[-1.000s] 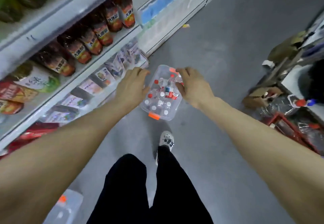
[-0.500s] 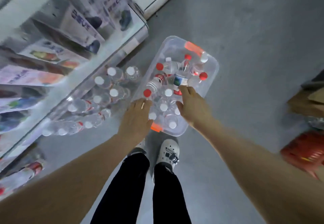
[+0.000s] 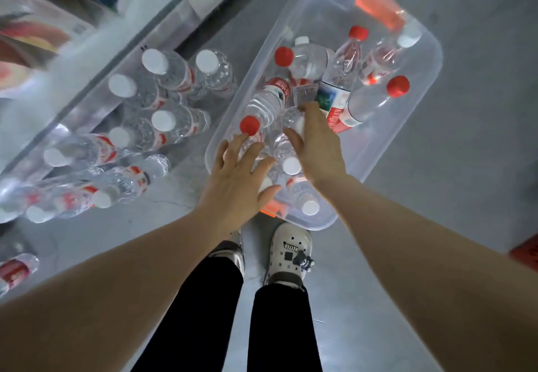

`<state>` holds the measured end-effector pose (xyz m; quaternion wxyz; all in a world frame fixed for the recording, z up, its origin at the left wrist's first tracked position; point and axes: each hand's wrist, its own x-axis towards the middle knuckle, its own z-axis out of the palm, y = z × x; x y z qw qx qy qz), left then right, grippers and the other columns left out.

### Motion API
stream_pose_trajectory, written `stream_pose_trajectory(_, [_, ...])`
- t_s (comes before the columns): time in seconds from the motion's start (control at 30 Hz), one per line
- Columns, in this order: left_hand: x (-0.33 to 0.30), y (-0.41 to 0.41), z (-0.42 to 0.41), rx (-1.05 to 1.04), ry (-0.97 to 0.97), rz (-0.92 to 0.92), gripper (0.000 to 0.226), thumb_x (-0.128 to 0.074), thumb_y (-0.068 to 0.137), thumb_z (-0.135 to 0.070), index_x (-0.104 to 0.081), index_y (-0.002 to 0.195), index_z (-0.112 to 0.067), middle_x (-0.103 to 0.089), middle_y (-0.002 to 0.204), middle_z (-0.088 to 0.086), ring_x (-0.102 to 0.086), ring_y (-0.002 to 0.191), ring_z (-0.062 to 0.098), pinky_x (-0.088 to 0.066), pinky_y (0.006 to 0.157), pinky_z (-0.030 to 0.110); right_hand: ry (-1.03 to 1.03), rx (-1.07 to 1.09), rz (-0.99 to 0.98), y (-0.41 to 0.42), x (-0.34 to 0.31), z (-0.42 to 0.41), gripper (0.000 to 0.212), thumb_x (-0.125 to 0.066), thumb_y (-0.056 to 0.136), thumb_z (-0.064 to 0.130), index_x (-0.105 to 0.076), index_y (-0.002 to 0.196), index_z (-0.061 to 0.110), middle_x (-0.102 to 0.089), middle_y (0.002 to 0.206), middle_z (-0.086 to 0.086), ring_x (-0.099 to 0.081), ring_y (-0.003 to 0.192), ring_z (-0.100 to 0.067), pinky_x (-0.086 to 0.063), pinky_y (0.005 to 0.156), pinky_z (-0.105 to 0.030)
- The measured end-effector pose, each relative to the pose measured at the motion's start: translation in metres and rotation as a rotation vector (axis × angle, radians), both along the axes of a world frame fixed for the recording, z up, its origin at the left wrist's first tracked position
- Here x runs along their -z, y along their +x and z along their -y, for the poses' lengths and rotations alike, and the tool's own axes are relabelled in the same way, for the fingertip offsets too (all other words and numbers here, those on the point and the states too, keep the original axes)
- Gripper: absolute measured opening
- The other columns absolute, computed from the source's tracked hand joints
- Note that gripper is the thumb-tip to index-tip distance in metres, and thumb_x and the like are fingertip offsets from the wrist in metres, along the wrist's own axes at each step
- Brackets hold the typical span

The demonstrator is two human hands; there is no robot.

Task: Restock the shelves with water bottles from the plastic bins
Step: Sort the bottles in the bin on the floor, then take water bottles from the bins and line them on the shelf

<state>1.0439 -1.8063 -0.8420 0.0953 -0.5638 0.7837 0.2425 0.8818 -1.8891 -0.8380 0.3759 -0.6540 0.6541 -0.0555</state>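
A clear plastic bin (image 3: 419, 86) is seen on the grey floor (image 3: 436, 226), just ahead of a white clog (image 3: 288, 252). Both hands are reached into its near end. The left hand (image 3: 235, 185) is spread over the bottles nearest the person, fingers straight and apart, w/ nothing gripped; contact w/ the caps beneath can't be told, as they are covered. The right hand (image 3: 317, 144) is set just right of it, fingers curved over a white-capped bottle (image 3: 291, 121); it looks to be clasped, though the grip is partly hidden by the hand itself.

Betw. the two hands a white cap (image 3: 291, 165) is visible, and nearer the wrists another (image 3: 310, 207). Beyond the fingertips, red-capped bottles (image 3: 337, 89) are lying tilted across one another, approx. mid-bin. An orange latch (image 3: 378, 7) is fixed at the far end of the bin, well past both hands.

Left of the left hand, water bottles (image 3: 163, 95) w/ white caps are stocked on the bottom shelf (image 3: 96, 80), some upright, some lying on their sides.
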Motion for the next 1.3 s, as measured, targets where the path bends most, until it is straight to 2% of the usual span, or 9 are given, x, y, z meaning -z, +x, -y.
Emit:
stream_pose_trajectory(0.23, [-0.039, -0.002, 0.018, 0.051, 0.325, 0.123, 0.057, -0.043, 0.095, -0.046, -0.031, 0.146, -0.025, -0.025, 0.156, 0.0, 0.0, 0.147, 0.032, -0.012, 0.117, 0.054, 0.145, 0.06, -0.04, -0.005, -0.041, 0.017, 0.041, -0.059, 0.097, 0.02, -0.042, 0.133, 0.01, -0.058, 0.131, -0.013, -0.056, 0.114, -0.034, -0.038, 0.084, -0.035])
stream_pose_trajectory(0.43, [-0.143, 0.011, 0.034, -0.016, 0.476, 0.114, 0.045, -0.05, 0.094, -0.031, -0.046, 0.137, -0.018, -0.048, 0.137, 0.007, -0.039, 0.129, 0.025, -0.036, 0.105, 0.037, 0.153, 0.036, -0.015, -0.035, -0.186, 0.034, 0.044, -0.062, 0.095, 0.03, -0.041, 0.13, 0.014, -0.063, 0.113, -0.008, -0.059, 0.102, -0.034, -0.029, 0.073, -0.028])
stream_pose_trajectory(0.53, [-0.229, 0.015, 0.041, -0.14, 0.498, 0.036, 0.049, -0.053, 0.095, -0.03, -0.042, 0.141, -0.016, -0.046, 0.141, 0.009, -0.041, 0.13, 0.026, -0.035, 0.105, 0.034, 0.124, -0.004, 0.012, -0.047, -0.284, 0.046, 0.046, -0.063, 0.093, 0.037, -0.041, 0.127, 0.016, -0.057, 0.092, 0.0, -0.056, 0.089, -0.03, -0.026, 0.066, -0.029])
stream_pose_trajectory(0.67, [-0.351, 0.015, 0.046, -0.314, 0.398, -0.142, 0.066, -0.067, 0.088, -0.033, -0.037, 0.145, -0.018, -0.043, 0.146, 0.006, -0.043, 0.131, 0.023, -0.034, 0.102, 0.03, 0.069, -0.033, 0.104, -0.049, -0.416, 0.06, 0.046, -0.067, 0.085, 0.053, -0.045, 0.114, 0.025, -0.066, 0.092, -0.004, -0.06, 0.086, -0.026, -0.045, 0.071, -0.035])
stream_pose_trajectory(0.8, [-0.481, 0.001, 0.046, -0.407, 0.238, -0.429, 0.08, -0.079, 0.076, -0.036, -0.038, 0.143, -0.021, -0.045, 0.143, -0.005, -0.045, 0.13, 0.015, -0.033, 0.094, 0.019, -0.054, -0.142, 0.163, -0.036, -0.55, 0.068, 0.036, -0.063, 0.086, 0.057, -0.047, 0.1, 0.027, -0.058, 0.079, 0.013, -0.054, 0.072, -0.006, -0.041, 0.065, -0.025])
stream_pose_trajectory(0.9, [-0.564, -0.009, 0.037, -0.482, 0.15, -0.62, 0.073, -0.084, 0.071, -0.041, -0.044, 0.131, -0.032, -0.055, 0.123, -0.018, -0.053, 0.105, -0.01, -0.037, 0.084, 0.008, -0.169, -0.143, 0.243, -0.013, -0.641, 0.066, 0.045, -0.063, 0.085, 0.059, -0.051, 0.095, 0.017, -0.057, 0.071, 0.003, -0.048, 0.062, -0.012, -0.038, 0.061, -0.028])
stream_pose_trajectory(1.0, [-0.629, -0.005, 0.028, -0.59, -0.008, -0.698, 0.063, -0.083, 0.074, -0.032, -0.05, 0.126, -0.024, -0.061, 0.102, -0.02, -0.05, 0.079, -0.028, -0.036, 0.07, -0.004, -0.293, -0.117, 0.317, 0.014, -0.71, 0.055, 0.05, -0.059, 0.084, 0.066, -0.05, 0.103, 0.021, -0.067, 0.079, -0.005, -0.058, 0.074, -0.02, -0.043, 0.069, -0.035])
stream_pose_trajectory(1.17, [-0.718, 0.025, 0.016, -0.67, -0.22, -0.658, 0.07, -0.08, 0.063, -0.051, -0.05, 0.122, -0.028, -0.066, 0.106, -0.013, -0.062, 0.09, 0.002, -0.053, 0.081, 0.03, -0.421, -0.229, 0.488, 0.059, -0.779, 0.017, 0.053, -0.069, 0.075, 0.06, -0.041, 0.113, 0.035, -0.067, 0.106, 0.01, -0.066, 0.096, -0.011, -0.053, 0.087, -0.04])
stream_pose_trajectory(1.3, [-0.776, 0.059, -0.004, -0.694, -0.301, -0.648, 0.052, -0.081, 0.072, -0.036, -0.049, 0.111, -0.022, -0.063, 0.089, -0.012, -0.06, 0.076, 0.0, -0.052, 0.074, 0.026, -0.503, -0.37, 0.519, 0.097, -0.837, 0.01, 0.054, -0.068, 0.075, 0.059, -0.045, 0.113, 0.028, -0.063, 0.107, 0.009, -0.063, 0.099, -0.01, -0.052, 0.089, -0.042])
